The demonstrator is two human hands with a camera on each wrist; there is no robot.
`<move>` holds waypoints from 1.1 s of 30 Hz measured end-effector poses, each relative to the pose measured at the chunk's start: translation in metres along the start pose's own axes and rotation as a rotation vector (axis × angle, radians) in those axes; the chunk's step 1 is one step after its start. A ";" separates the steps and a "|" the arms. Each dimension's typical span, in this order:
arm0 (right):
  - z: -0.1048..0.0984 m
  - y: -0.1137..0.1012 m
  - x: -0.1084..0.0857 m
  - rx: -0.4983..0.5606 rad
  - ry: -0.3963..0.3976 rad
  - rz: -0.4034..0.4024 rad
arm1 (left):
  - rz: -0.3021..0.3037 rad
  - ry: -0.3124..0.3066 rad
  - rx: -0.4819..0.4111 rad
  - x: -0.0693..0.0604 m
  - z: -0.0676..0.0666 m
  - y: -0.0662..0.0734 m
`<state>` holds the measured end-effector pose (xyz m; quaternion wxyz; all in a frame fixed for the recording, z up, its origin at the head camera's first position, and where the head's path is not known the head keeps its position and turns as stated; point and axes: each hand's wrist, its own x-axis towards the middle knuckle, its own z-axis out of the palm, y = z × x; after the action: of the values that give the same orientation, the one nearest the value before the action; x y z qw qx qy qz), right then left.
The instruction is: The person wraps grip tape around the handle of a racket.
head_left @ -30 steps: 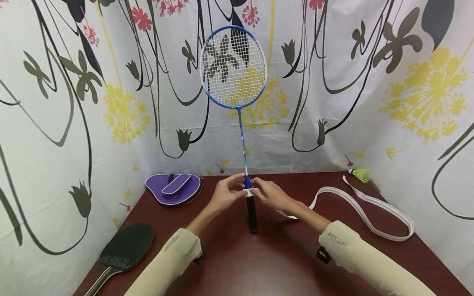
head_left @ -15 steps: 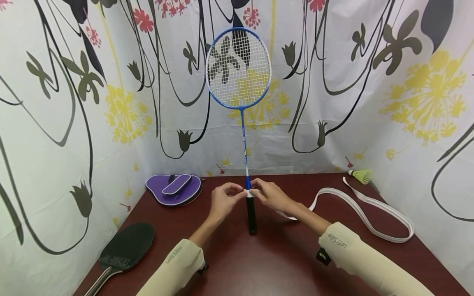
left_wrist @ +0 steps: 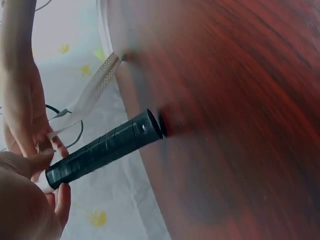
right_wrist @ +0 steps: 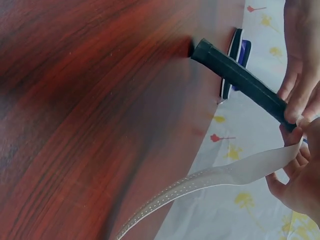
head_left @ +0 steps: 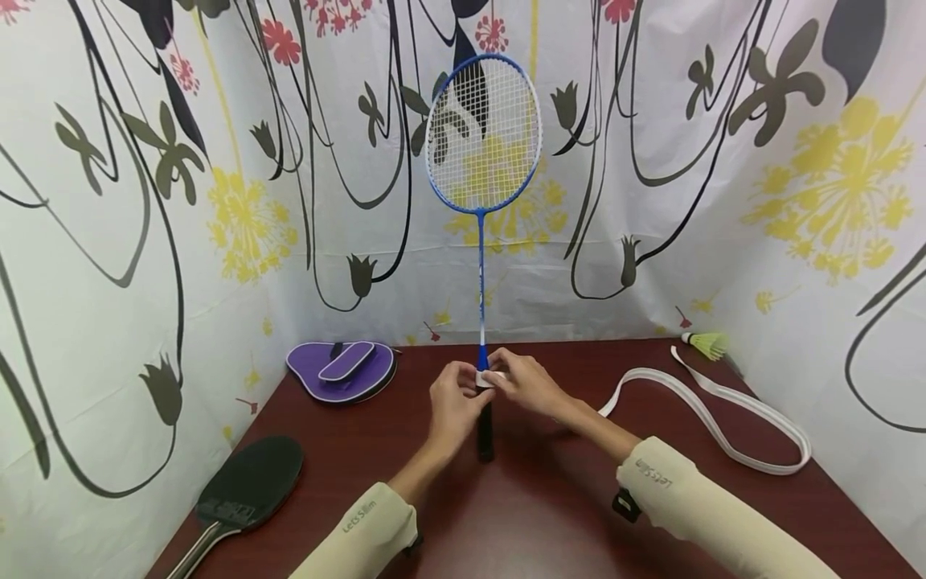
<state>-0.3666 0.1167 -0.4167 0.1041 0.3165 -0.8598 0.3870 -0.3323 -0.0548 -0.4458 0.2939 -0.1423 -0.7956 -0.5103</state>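
Note:
A blue and white badminton racket (head_left: 481, 265) stands upright over the table, its black handle (left_wrist: 105, 150) pointing down and its butt at or close to the tabletop. My left hand (head_left: 454, 406) holds the top of the handle between thumb and fingers. White perforated grip tape (right_wrist: 250, 167) goes round the racket just above the black part. My right hand (head_left: 531, 383) pinches this tape beside the racket. From there the tape runs off to the right, part of it hidden behind the right forearm, and its loose length lies curved on the table.
A purple racket case (head_left: 340, 371) lies at the back left of the dark red table (head_left: 521, 523). Nearer on the left is a black table tennis bat (head_left: 249, 482). A yellow shuttlecock (head_left: 705, 345) sits in the back right corner. Patterned curtains (head_left: 593, 201) enclose the table.
The racket's head has shifted right and turned a little, and its shaft is now nearly vertical. My left hand has moved from beside the racket's blue cone onto the handle top. The right hand stays close by.

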 end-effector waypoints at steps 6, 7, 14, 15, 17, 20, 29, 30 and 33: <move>0.001 0.000 0.003 0.010 -0.006 -0.017 | -0.052 0.057 -0.027 -0.001 0.000 0.001; 0.000 0.000 0.003 0.006 -0.011 -0.025 | -0.055 0.062 -0.043 -0.001 -0.001 0.000; -0.005 0.001 0.005 -0.052 -0.010 -0.120 | -0.123 0.009 -0.171 -0.002 -0.013 -0.009; -0.005 0.001 0.005 -0.042 -0.013 -0.117 | -0.133 -0.004 -0.194 -0.003 -0.014 -0.010; -0.005 0.001 0.006 -0.011 -0.017 -0.112 | -0.150 -0.024 -0.245 -0.004 -0.016 -0.013; -0.006 0.002 0.006 0.034 -0.017 -0.098 | -0.169 -0.041 -0.331 -0.005 -0.018 -0.017; -0.013 0.003 0.008 0.156 -0.072 -0.001 | -0.194 -0.084 -0.511 -0.008 -0.021 -0.019; -0.013 0.003 0.009 0.154 -0.084 0.001 | -0.194 -0.083 -0.525 -0.008 -0.021 -0.019; -0.014 0.003 0.011 0.096 -0.117 -0.020 | -0.192 -0.075 -0.556 -0.009 -0.021 -0.019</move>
<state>-0.3783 0.1235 -0.4045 0.0421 0.3516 -0.8418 0.4074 -0.3290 -0.0811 -0.4589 0.1644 -0.1600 -0.6456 -0.7284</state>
